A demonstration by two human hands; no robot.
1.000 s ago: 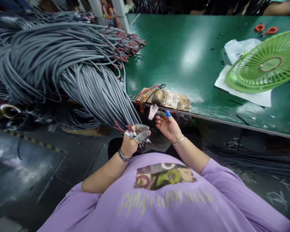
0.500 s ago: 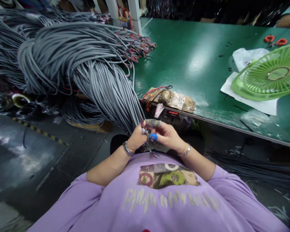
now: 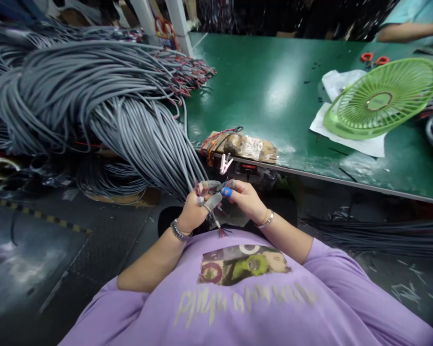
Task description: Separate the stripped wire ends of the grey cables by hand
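Where the green table [image 3: 245, 91] ends on our left, the grey cables [image 3: 144, 139] slope down to our waist, probably so their ends stay within reach. Our left hand [image 3: 195, 209] is closed around the cables near those ends, seemingly to keep them bunched. Our right hand [image 3: 248, 199] meets its fingers, thumb and finger close together; whether they pinch a wire, we cannot tell. The pink clip [image 3: 225, 164] stands apart, beyond both hands. Red wire ends [image 3: 222, 232] hang loose below.
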